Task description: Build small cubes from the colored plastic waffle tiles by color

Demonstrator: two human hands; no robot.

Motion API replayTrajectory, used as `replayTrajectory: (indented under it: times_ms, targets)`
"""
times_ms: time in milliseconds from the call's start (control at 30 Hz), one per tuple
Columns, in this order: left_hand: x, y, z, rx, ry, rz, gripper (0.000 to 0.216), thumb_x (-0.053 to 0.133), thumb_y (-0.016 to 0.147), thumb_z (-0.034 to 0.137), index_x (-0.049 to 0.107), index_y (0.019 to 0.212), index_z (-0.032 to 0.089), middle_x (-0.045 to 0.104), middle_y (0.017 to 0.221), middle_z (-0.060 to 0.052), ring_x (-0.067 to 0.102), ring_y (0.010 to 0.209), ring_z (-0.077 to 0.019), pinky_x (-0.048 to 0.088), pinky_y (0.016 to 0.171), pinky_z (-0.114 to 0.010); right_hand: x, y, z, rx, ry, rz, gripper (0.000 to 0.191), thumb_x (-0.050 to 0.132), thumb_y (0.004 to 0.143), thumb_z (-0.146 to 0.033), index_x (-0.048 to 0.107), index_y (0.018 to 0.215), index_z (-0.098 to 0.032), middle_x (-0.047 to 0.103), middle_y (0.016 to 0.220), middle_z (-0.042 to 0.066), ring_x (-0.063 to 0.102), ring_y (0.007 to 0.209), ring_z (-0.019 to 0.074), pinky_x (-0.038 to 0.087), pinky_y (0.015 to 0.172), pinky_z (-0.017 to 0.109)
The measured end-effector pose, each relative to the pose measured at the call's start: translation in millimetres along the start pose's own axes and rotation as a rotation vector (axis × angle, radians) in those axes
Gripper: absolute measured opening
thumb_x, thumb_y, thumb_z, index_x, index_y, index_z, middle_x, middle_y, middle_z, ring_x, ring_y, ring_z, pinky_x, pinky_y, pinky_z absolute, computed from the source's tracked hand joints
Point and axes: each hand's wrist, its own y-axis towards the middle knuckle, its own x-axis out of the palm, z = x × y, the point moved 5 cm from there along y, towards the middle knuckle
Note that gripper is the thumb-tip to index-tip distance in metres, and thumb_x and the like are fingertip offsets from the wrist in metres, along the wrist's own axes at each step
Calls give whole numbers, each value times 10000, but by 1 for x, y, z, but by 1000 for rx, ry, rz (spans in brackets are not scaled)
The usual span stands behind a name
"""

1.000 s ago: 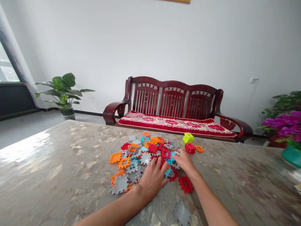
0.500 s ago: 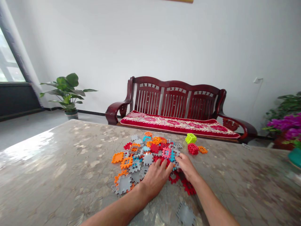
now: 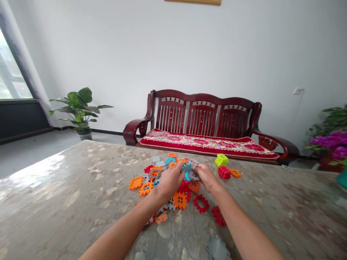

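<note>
My left hand [image 3: 170,180] reaches over a pile of plastic interlocking tiles, its fingers closed on a blue-grey tile [image 3: 187,167]. Just right of that tile is my right hand [image 3: 208,177], thumb and fingers pinched at the grey pieces; what it grips is not clear. Below the hands lie an orange window tile [image 3: 180,200] and a red ring-shaped tile [image 3: 201,203]. An orange tile [image 3: 135,182] is at the pile's left side. Hands and wrists hide part of the pile.
A yellow-green block [image 3: 221,159] and a red block [image 3: 224,172] stand right of the pile, beside an orange piece [image 3: 235,173]. Near the table's front edge lies a grey tile [image 3: 217,247]. A wooden bench [image 3: 203,112] stands behind the patterned table [image 3: 81,191].
Both hands have moved farther forward over the pile, and the blue-grey tile now shows between them. Tiles at the front have shifted; the orange window tile has come into view there.
</note>
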Motion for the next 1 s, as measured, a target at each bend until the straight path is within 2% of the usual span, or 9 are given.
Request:
replayTrajectory:
  times_ms: [167, 233, 333, 433, 567, 700, 767, 833, 1000]
  targets:
    - [3, 16, -32, -37, -111, 39, 392, 477, 898, 223, 570, 1276, 267, 690, 1179, -45, 619, 1112, -186, 443, 1008, -317, 10, 4, -12, -63, -19, -72, 184, 576, 620, -291, 646, 756, -189, 665, 681, -1, 605, 633, 164, 505, 622, 281]
    - [5, 15, -40, -13, -115, 35, 408, 485, 892, 224, 574, 1288, 254, 683, 1187, -55, 593, 1162, -189, 408, 1065, -340, 8, -1, -17, -162, -45, -91, 269, 588, 641, -279, 682, 880, -198, 714, 826, 29, 656, 781, 192, 532, 745, 316]
    - [0, 4, -47, 62, -64, 21, 447, 499, 895, 267, 551, 1338, 245, 637, 1275, -80, 540, 1237, -204, 366, 1116, -385, -8, -13, -14, -254, -166, 4, 412, 615, 682, -297, 677, 1082, -219, 719, 1036, 60, 639, 1035, 227, 482, 960, 385]
    - [-11, -18, -55, 150, 58, -32, 570, 545, 884, 406, 465, 1428, 258, 493, 1456, -107, 415, 1360, -254, 306, 1152, -463, -30, -39, 1, -291, -364, 73, 521, 613, 754, -392, 613, 1250, -234, 627, 1282, 85, 539, 1235, 247, 378, 1091, 438]
    - [-22, -59, -69, 292, 181, -210, 760, 548, 834, 605, 338, 1506, 318, 280, 1595, -103, 226, 1461, -334, 218, 1163, -563, -45, -100, 23, -367, -673, -114, 764, 707, 712, -560, 519, 1390, -264, 409, 1518, 101, 333, 1413, 316, 242, 1173, 496]
    - [-28, -97, -72, 427, 230, -313, 879, 549, 780, 692, 210, 1535, 395, 211, 1622, -74, 239, 1456, -349, 235, 1154, -561, -49, -153, 46, -337, -941, -286, 1009, 758, 616, -647, 345, 1491, -362, 251, 1597, 49, 173, 1467, 376, 186, 1178, 569]
    - [-26, -107, -69, 462, 249, -337, 884, 547, 778, 695, 184, 1535, 417, 173, 1632, -65, 243, 1454, -352, 227, 1151, -576, -51, -162, 56, -335, -1017, -292, 974, 721, 660, -653, 304, 1500, -388, 234, 1602, 29, 167, 1470, 369, 170, 1183, 576]
    - [-21, -111, -64, 466, 263, -338, 844, 552, 808, 641, 187, 1535, 414, 141, 1639, -62, 229, 1460, -345, 198, 1159, -581, -55, -157, 64, -322, -1063, -227, 843, 638, 761, -626, 309, 1499, -383, 255, 1597, 26, 194, 1468, 343, 187, 1185, 558]
    - [2, -105, -41, 466, 293, -331, 842, 647, 781, 437, 255, 1523, 376, 156, 1635, -75, 185, 1476, -331, 154, 1176, -584, -66, -110, 74, -316, -1137, 38, 656, 537, 863, -514, 420, 1463, -276, 364, 1545, 85, 333, 1412, 298, 293, 1153, 485]
